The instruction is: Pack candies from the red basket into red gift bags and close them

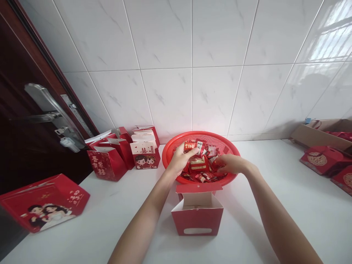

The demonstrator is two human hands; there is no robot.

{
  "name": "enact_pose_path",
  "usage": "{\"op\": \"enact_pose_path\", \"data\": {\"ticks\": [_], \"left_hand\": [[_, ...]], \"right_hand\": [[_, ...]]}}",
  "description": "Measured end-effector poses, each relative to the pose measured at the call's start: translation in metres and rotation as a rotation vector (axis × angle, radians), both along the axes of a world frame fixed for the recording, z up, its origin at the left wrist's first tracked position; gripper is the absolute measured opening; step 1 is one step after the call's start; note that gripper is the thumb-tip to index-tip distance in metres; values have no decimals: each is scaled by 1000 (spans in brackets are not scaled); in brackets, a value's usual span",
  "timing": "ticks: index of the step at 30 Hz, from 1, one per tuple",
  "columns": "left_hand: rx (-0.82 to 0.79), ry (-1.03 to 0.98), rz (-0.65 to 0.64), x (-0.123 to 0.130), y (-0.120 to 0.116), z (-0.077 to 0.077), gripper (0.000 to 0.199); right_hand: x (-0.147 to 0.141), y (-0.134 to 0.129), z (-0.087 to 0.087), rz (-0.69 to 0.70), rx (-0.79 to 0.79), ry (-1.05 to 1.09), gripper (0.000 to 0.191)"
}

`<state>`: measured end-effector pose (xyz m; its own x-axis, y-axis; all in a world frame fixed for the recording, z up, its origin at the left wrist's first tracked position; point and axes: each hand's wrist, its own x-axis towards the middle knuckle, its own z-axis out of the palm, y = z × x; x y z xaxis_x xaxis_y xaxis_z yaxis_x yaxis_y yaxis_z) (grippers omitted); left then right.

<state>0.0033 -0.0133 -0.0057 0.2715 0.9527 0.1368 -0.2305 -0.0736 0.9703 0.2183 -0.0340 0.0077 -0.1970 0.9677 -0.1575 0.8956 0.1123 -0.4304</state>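
My left hand (180, 159) is closed around a few wrapped candies (194, 147), held over the left part of a red plastic basket (166, 154). The thumb presses on a red and white wrapper. At the basket's right side, my right hand (228, 163) reaches down among the loose red-wrapped candies (202, 177); its fingertips are partly hidden there, so what they grip does not show. Close in front of the basket stands a red gift box (198, 221) with its top flaps up and a pale inside.
Several red gift boxes (108, 161) and a cartoon-couple box (147, 156) stand at left. A larger red box (52, 205) is near the left edge, by a dark door (16, 110). Red boxes (324, 160) and a cardboard carton (308, 135) sit at right. A tiled wall (165, 47) rises behind.
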Motion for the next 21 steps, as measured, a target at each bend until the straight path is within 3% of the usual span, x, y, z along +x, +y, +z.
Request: {"op": "enact_pose_path", "data": {"ticks": [6,21], "left_hand": [[33,56,-19,-2,0,-2,38],[35,66,-68,-2,0,-3,38]], "right_hand": [[-14,3,-10,-7,0,-108,24],[-21,3,-10,130,-143,-101,31]]}}
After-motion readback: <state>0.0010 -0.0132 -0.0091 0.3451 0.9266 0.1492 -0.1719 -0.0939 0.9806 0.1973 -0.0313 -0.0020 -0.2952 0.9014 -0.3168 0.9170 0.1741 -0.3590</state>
